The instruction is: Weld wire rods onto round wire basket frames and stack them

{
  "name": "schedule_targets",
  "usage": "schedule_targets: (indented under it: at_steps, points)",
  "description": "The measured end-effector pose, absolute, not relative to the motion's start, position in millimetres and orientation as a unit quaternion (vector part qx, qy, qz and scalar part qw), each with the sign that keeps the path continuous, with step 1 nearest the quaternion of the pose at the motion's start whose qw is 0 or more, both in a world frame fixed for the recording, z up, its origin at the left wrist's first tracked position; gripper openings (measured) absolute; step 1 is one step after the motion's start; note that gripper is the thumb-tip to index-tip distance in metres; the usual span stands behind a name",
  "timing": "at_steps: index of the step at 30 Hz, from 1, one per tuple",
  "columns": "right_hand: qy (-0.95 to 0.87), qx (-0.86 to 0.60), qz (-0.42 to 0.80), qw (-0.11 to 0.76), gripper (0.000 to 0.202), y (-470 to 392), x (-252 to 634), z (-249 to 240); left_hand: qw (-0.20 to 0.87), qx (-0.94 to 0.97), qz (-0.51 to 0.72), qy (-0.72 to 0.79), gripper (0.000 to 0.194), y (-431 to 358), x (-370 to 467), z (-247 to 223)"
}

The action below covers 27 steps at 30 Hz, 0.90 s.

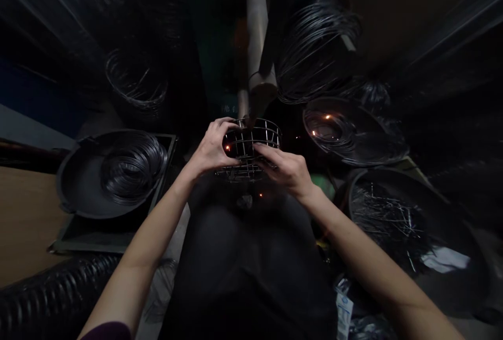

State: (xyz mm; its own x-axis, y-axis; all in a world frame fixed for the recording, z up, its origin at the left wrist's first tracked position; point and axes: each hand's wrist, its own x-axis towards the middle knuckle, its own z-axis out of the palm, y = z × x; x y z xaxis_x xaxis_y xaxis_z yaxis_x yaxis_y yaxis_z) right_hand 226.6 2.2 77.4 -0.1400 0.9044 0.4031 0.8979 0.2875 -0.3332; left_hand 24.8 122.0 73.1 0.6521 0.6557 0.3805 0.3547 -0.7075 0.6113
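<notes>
A round wire cage (248,143) of thin metal rods is held between my hands, under the tip of a machine's metal arm (257,31). My left hand (212,143) is closed on the cage's left side, fingers over the upper rim and thumb lower down. On the near right side, my right hand (286,167) presses its closed fingers on the wires; whether a separate small rod is in them I cannot tell. Small orange sparks glow beside the cage and below it. The arm's tip partly hides behind the wires.
At left, a dark basin (78,183) holds wire rings (133,167). Another basin (369,143) with rings stands at right. Nearer, a large basin (451,225) holds loose short rods (387,214) and a white scrap (444,259). Wire bundles (314,46) stand behind. A ribbed black hose-like coil (51,293) lies lower left.
</notes>
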Motion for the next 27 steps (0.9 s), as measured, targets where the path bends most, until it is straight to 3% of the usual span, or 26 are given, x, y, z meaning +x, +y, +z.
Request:
schedule_targets:
  at_steps: [5,14,20,27]
  points:
    - [-0.684,-0.647,-0.072,0.329,0.023,-6,230,74,0.255,0.873,0.298,0.289,0.074,126,25,74]
    - [-0.658,-0.670,-0.021,0.343,0.029,23,231,81,0.270,0.857,0.324,0.297,0.076,152,33,69]
    - [-0.639,-0.694,-0.030,0.330,0.024,31,232,79,0.264,0.863,0.312,0.296,0.078,161,36,71]
    - [-0.614,-0.717,-0.038,0.329,0.032,60,237,87,0.287,0.850,0.332,0.292,0.073,190,44,70]
